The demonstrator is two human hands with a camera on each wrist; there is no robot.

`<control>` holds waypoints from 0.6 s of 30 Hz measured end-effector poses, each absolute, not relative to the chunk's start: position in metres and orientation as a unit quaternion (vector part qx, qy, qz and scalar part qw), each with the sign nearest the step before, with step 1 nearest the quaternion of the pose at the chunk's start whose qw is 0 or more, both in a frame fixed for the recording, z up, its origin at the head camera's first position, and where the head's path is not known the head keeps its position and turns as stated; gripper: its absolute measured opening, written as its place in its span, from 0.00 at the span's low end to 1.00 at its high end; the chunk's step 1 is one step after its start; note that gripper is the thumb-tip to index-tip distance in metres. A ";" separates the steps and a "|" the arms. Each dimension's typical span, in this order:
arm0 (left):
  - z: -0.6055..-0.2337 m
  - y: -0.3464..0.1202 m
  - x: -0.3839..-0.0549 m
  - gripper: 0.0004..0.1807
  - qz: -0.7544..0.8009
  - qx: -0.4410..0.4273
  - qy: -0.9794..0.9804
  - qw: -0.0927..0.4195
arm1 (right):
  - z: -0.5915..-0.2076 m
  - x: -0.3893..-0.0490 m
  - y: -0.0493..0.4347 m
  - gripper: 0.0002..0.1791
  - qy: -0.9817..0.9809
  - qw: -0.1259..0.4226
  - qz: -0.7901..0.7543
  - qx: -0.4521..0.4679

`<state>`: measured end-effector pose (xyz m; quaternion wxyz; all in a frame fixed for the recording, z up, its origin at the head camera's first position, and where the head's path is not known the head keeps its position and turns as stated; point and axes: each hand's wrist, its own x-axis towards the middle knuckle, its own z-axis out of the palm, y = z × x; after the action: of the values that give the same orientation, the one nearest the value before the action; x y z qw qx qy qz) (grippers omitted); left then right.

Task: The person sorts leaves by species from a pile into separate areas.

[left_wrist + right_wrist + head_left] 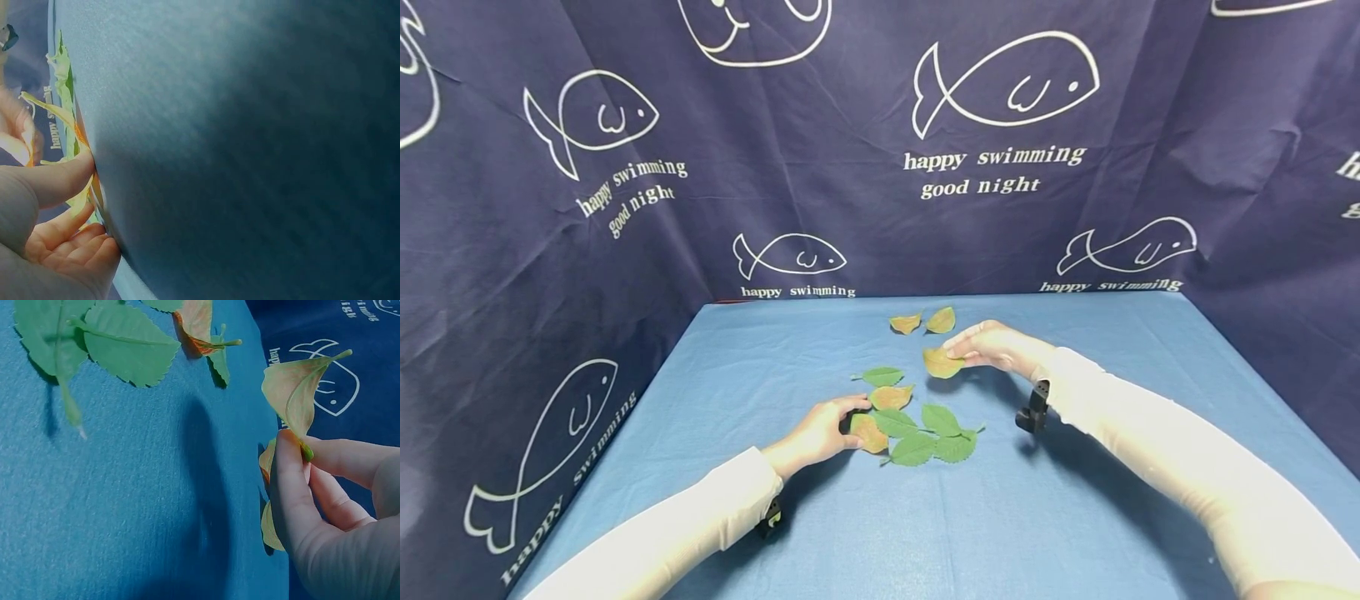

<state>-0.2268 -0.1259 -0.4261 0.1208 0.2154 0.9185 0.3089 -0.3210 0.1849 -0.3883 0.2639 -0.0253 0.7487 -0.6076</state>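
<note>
a yellow leaf (pixel 941 364) is pinched above the blue surface (pixel 745 358) by the right hand (pixel 996 346), a browned leaf (pixel 871 434) is touched by the left hand (pixel 820 429), thumb and fingers parted, and a light edge grip is advised against creasing.

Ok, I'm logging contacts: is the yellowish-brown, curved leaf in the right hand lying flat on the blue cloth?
No, the right hand pinches the leaf clear of the blue cloth.

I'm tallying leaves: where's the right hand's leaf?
In the head view, that yellowish leaf is just right of centre, pinched by the right hand, below the two far leaves.
</note>
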 end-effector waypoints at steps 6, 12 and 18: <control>-0.426 -0.125 -0.228 0.30 0.310 0.219 0.918 0.116 | -0.387 -0.323 0.184 0.27 0.738 0.262 -0.621 -0.026; -0.428 -0.125 -0.228 0.30 0.313 0.220 0.917 0.115 | -0.387 -0.324 0.180 0.25 0.731 0.250 -0.634 -0.025; -0.429 -0.124 -0.227 0.31 0.310 0.209 0.920 0.120 | -0.385 -0.328 0.172 0.25 0.731 0.230 -0.642 -0.015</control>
<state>-0.2271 -0.1242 -0.4291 0.1197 0.2087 0.9198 0.3099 -0.3279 0.1720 -0.3854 0.2299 -0.0154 0.7309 -0.6424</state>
